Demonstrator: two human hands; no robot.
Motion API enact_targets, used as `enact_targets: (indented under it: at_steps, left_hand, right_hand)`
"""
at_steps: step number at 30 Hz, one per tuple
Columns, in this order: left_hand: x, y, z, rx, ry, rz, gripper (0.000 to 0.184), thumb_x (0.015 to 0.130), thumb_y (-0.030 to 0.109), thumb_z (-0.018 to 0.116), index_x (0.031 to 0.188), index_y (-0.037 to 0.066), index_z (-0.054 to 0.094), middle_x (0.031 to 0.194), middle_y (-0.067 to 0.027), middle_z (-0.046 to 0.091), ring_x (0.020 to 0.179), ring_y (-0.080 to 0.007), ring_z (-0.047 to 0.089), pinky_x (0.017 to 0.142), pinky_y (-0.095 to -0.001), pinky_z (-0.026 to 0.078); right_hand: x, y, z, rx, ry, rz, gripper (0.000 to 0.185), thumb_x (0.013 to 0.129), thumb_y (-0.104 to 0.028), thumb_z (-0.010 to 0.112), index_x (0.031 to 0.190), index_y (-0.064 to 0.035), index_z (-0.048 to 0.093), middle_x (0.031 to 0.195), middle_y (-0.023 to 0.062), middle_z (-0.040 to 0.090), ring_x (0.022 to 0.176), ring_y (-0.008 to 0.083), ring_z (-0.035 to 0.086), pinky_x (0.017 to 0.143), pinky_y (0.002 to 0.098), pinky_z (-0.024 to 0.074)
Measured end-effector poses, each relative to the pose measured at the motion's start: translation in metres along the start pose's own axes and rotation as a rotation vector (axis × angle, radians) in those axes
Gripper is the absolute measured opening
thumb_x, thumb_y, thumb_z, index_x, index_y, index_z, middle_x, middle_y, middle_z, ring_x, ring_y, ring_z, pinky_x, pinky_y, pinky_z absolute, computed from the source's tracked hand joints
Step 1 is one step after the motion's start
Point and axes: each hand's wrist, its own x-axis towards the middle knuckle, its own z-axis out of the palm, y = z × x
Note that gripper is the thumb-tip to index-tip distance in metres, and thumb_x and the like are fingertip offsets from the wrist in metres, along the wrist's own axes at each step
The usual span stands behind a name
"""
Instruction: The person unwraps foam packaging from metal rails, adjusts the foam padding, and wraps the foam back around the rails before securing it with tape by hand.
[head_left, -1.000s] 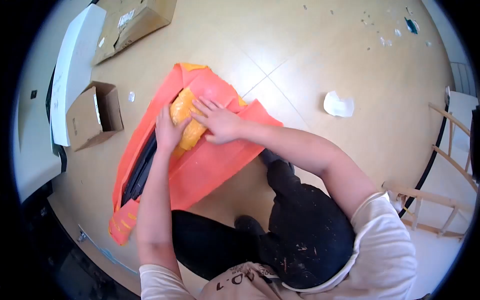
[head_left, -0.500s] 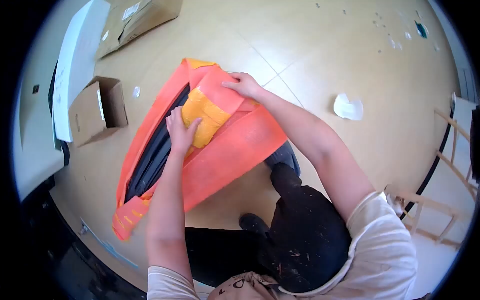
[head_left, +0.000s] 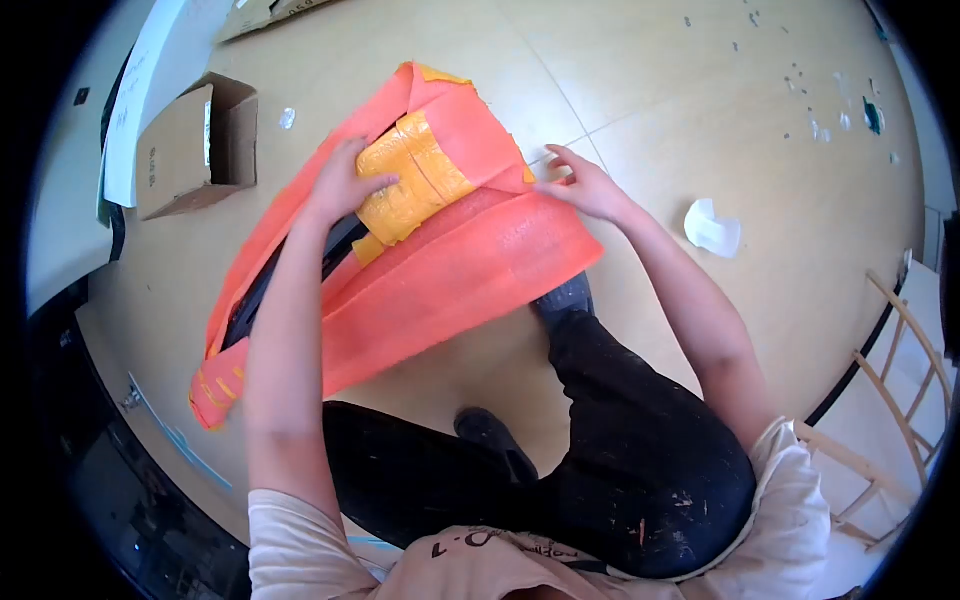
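A long bundle of coral-pink foam sheet stands tilted before my legs, with dark black parts showing through a gap in its side. Wide yellow tape crosses the foam near the upper end. My left hand grips the bundle at the edge of the gap, its thumb resting on the tape and its other fingers partly hidden. At the bundle's right corner is my right hand, fingers apart, the thumb close to or touching the foam edge by a small yellow tab.
An open cardboard box lies on the floor at left, beside a white panel. A crumpled white piece and small scraps are on the floor at right. A wooden frame stands at the far right.
My right hand has come off the top of the foam and moved right to its corner. My left hand has shifted toward the tape's left edge. The bundle appears higher and farther left in view.
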Motion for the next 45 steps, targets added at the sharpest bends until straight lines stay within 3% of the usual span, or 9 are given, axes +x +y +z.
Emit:
enact_targets:
  at_steps: [3,5,10,15,22,32,34,37,45]
  left_hand:
    - [0.008,0.003,-0.004,-0.207,-0.126,-0.044,0.074,0.075,0.038,0.091,0.13,-0.003,0.062,0.132,-0.0226,0.063,0.129,-0.0354,0.058,0.109,-0.0422,0.045]
    - [0.008,0.002,-0.008,-0.195,-0.192,-0.05,0.083,0.075,0.042,0.091,0.135,-0.005,0.058,0.135,-0.0226,0.063,0.128,-0.0348,0.06,0.109,-0.0393,0.047]
    - [0.007,0.0,-0.007,-0.19,-0.23,-0.146,0.088,0.077,0.05,0.087,0.138,-0.006,0.057,0.138,-0.0232,0.062,0.126,-0.0337,0.061,0.106,-0.0393,0.048]
    - [0.02,0.074,-0.055,-0.133,-0.182,-0.116,0.085,0.082,0.052,0.082,0.138,-0.006,0.057,0.137,-0.0222,0.063,0.125,-0.0288,0.063,0.105,-0.0379,0.049]
    - [0.026,0.158,-0.06,-1.141,-0.246,-0.156,0.059,0.105,0.047,0.056,0.142,0.002,0.056,0.14,-0.0107,0.063,0.131,-0.0206,0.058,0.111,-0.0355,0.043]
    - [-0.032,0.104,-0.082,0.168,-0.389,-0.126,0.071,0.081,0.048,0.084,0.128,0.0,0.062,0.121,-0.0158,0.07,0.12,-0.0319,0.064,0.103,-0.0408,0.049]
    - [-0.037,0.038,-0.059,0.369,0.109,0.102,0.064,0.08,0.05,0.083,0.116,0.001,0.063,0.111,-0.0168,0.069,0.116,-0.0361,0.062,0.097,-0.0445,0.051]
    - [-0.035,0.013,-0.049,0.166,-0.137,-0.252,0.06,0.084,0.051,0.08,0.113,0.002,0.062,0.117,-0.0182,0.066,0.124,-0.0363,0.058,0.1,-0.0479,0.049]
    - [-0.046,-0.007,0.002,0.341,0.184,-0.094,0.038,0.1,0.038,0.063,0.111,0.001,0.06,0.118,-0.0203,0.065,0.119,-0.0385,0.057,0.098,-0.0533,0.047]
  right_hand:
    - [-0.061,0.01,0.013,-0.613,0.311,-0.568,0.082,0.077,-0.043,0.082,0.145,-0.0068,0.053,0.142,0.0166,0.055,0.134,0.0332,0.052,0.112,0.0489,0.042]
    - [-0.092,-0.001,0.039,-0.615,-0.01,-0.811,0.068,0.078,-0.036,0.077,0.137,-0.0082,0.058,0.142,0.013,0.056,0.136,0.0309,0.051,0.113,0.0512,0.0398]
    - [-0.086,0.014,0.096,-0.887,0.026,-0.888,0.043,0.089,-0.022,0.059,0.129,-0.0082,0.065,0.143,0.0118,0.057,0.132,0.0286,0.053,0.111,0.0475,0.0417]
    - [-0.083,-0.011,0.088,-0.865,-0.055,-0.894,0.021,0.086,-0.02,0.058,0.098,-0.0057,0.068,0.103,0.0076,0.069,0.108,0.0236,0.065,0.088,0.0379,0.0524]
    - [-0.062,-0.1,0.029,-0.896,-0.023,-0.822,0.014,0.082,-0.016,0.063,0.094,-0.0093,0.064,0.085,0.007,0.063,0.088,0.0256,0.067,0.076,0.0395,0.0527]
    - [0.088,-0.19,-0.003,-0.974,0.138,-0.941,0.018,0.094,-0.034,0.065,0.095,-0.0164,0.069,0.089,0.0037,0.071,0.096,0.0249,0.067,0.085,0.0411,0.0491]
    - [0.117,-0.19,0.008,-0.966,0.14,-0.932,0.019,0.095,-0.035,0.065,0.098,-0.0165,0.07,0.088,0.0031,0.072,0.096,0.0256,0.068,0.089,0.0428,0.0483]
    - [0.152,-0.174,0.029,-1.015,0.15,-0.779,0.025,0.097,-0.038,0.064,0.107,-0.0168,0.071,0.097,0.0044,0.072,0.103,0.0257,0.066,0.095,0.0443,0.0471]
    - [0.195,-0.154,0.041,-0.867,0.408,-0.85,0.053,0.086,-0.048,0.077,0.127,-0.0166,0.068,0.138,0.009,0.06,0.136,0.0276,0.05,0.107,0.0527,0.042]
